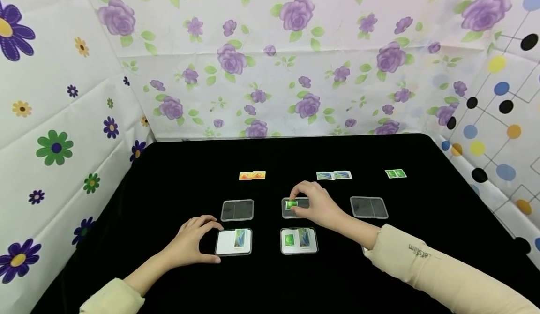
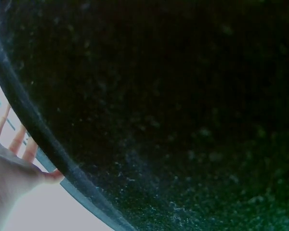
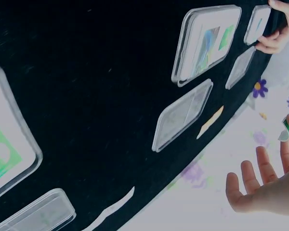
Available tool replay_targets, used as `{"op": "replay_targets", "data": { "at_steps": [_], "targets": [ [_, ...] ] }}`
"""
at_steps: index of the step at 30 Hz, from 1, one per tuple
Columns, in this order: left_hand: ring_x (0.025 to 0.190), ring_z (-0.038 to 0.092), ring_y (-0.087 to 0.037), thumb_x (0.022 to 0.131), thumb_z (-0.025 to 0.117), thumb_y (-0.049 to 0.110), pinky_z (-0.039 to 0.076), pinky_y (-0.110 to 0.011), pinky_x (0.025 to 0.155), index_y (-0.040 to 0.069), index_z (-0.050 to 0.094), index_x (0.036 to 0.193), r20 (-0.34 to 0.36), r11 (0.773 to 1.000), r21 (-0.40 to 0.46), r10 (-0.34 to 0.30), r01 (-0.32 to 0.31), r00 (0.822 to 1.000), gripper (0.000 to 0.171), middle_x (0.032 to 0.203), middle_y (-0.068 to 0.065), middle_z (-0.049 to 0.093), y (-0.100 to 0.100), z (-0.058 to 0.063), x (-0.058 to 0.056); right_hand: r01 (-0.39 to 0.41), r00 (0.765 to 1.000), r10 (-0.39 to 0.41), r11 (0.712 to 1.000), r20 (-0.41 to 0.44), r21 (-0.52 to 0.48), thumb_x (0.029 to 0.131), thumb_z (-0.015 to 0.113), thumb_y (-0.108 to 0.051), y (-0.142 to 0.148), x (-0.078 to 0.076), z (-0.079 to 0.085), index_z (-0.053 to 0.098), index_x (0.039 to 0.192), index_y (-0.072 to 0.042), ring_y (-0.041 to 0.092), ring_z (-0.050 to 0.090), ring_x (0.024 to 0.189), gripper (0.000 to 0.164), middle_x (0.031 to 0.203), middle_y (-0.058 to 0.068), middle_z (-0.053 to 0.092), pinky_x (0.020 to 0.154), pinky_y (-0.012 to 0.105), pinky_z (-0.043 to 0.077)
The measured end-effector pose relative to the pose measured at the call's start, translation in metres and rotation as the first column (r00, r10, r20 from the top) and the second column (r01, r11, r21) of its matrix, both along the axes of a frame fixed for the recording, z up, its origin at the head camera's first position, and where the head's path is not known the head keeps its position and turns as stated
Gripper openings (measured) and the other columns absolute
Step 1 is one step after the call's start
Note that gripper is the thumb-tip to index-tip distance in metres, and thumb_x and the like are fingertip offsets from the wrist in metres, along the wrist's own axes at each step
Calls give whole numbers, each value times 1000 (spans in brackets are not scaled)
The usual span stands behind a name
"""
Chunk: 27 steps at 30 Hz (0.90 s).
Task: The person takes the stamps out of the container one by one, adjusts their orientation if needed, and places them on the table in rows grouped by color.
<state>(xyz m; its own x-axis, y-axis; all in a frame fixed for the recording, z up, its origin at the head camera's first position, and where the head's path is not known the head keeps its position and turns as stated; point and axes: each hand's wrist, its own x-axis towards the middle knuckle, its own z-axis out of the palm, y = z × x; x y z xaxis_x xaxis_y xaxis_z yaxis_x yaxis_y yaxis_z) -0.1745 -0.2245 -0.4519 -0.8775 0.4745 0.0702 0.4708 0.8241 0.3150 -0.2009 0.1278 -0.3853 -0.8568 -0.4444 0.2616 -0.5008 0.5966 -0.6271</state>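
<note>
Right hand [image 1: 318,207] pinching a green stamp [image 1: 291,205] over a clear tray [image 1: 284,209] | left hand [image 1: 190,241] spread at the edge of a white case [image 1: 226,242] | black-covered desk [image 1: 168,183] under both hands | purple-rose cloth [image 1: 261,33] beyond them, daisy-print cloth [image 1: 80,131] off to the left hand's left

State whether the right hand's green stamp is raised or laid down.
Raised: the right hand pinches the green stamp, which the right wrist view shows off the table.

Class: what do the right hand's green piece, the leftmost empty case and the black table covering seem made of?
Green piece: probably paper, thin and printed, finish unclear. Case: likely glossy plastic, transparent with shiny rim. Covering: seemingly matte fabric, lint-flecked.
</note>
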Motion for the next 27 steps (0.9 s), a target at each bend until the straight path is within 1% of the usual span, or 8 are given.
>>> {"op": "replay_targets", "data": {
  "at_steps": [4, 7, 11, 18, 21, 24, 27],
  "targets": [
    [119, 46, -40, 60, 82, 50, 30, -71, 94, 22, 57, 119, 4, 1000, 0, 2, -2, 1000, 69, 132, -12, 50, 0, 0, 1, -4, 999, 3, 1000, -38, -19, 79, 74, -7, 11, -3, 1, 62, 90, -12, 32, 54, 108, 16, 106, 8, 63, 95, 56, 41],
    [119, 46, -40, 61, 82, 51, 30, -71, 94, 22, 57, 119, 8, 1000, -1, 3, -3, 1000, 70, 132, -12, 50, 1, 1, 1, -7, 996, 5, 1000, -85, -20, 79, 73, -4, 19, -5, 1, 62, 90, -9, 31, 57, 106, 16, 103, 9, 64, 92, 49, 46],
    [119, 46, -39, 60, 82, 51, 31, -71, 94, 22, 57, 119, 12, 1000, -6, 9, -9, 1000, 70, 132, -12, 50, 1, 1, 1, 24, 994, -25, 1000, -103, -13, 79, 73, -4, 29, -7, 3, 62, 89, -9, 30, 59, 104, 15, 102, 8, 65, 91, 48, 47],
    [120, 45, -40, 60, 82, 52, 31, -71, 94, 23, 57, 118, 16, 1000, -5, 6, -6, 1000, 69, 132, -12, 50, 3, 1, 0, 70, 996, -71, 997, -58, -15, 81, 71, -4, 50, -10, 5, 63, 92, -8, 31, 58, 103, 14, 101, 9, 64, 91, 50, 46],
    [120, 46, -40, 61, 82, 52, 31, -71, 94, 23, 57, 119, 18, 1000, -9, 7, -7, 1000, 70, 132, -12, 50, 2, 1, 1, 88, 996, -89, 996, -31, -24, 82, 70, -5, 62, -13, 5, 63, 95, -8, 32, 57, 105, 15, 103, 10, 64, 93, 52, 44],
    [120, 46, -39, 60, 82, 52, 30, -71, 94, 23, 57, 118, 16, 1000, -1, 9, -9, 1000, 70, 132, -12, 50, 1, 1, 1, 106, 994, -107, 993, -14, -50, 83, 70, -4, 74, -16, 5, 63, 98, -7, 34, 57, 105, 17, 107, 12, 63, 92, 54, 44],
    [120, 46, -40, 60, 82, 52, 30, -72, 94, 23, 57, 118, 11, 1000, 2, 7, -7, 1000, 70, 131, -11, 50, 1, 0, 0, 122, 992, -123, 991, -18, -62, 83, 68, -3, 84, -18, 4, 62, 99, -5, 33, 57, 103, 18, 107, 13, 63, 87, 50, 45]
  ]
}}
